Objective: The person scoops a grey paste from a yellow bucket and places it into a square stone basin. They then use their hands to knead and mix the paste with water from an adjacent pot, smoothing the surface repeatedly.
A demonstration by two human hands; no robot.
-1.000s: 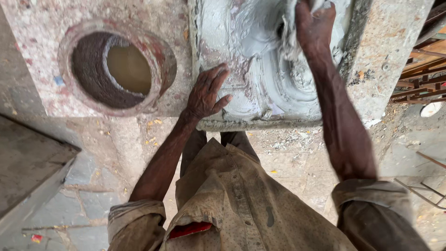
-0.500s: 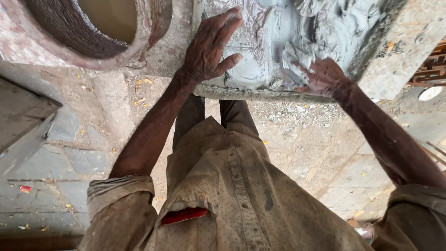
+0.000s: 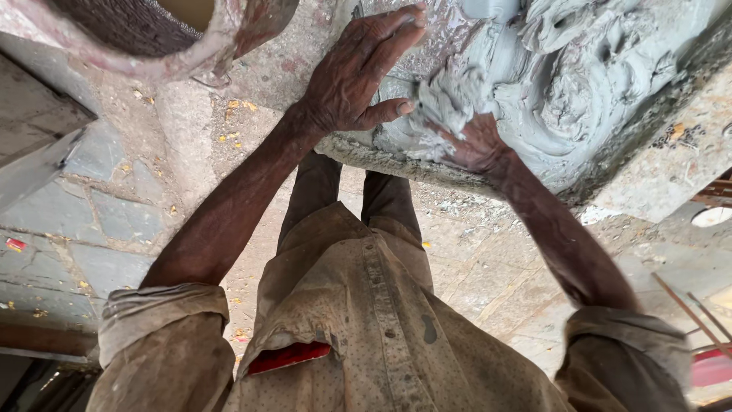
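Observation:
A mass of wet grey clay (image 3: 564,84) lies spread over a stone slab (image 3: 686,145) in front of me. My left hand (image 3: 358,72) rests flat on the slab's near left edge, fingers spread, beside the clay. My right hand (image 3: 465,130) is smeared with clay and closed around a lump (image 3: 442,103) at the near edge of the mass. Its fingers are mostly buried in the clay.
A round pink-rimmed basin (image 3: 191,42) holding murky liquid stands at the upper left. Stone paving (image 3: 99,221) runs underneath. Thin rods (image 3: 690,313) and a red object (image 3: 713,366) lie at the lower right. My tan shirt fills the bottom of the view.
My right hand came down from the far side of the clay to its near edge and gathered a lump. My left hand slid further onto the slab. The view moved closer.

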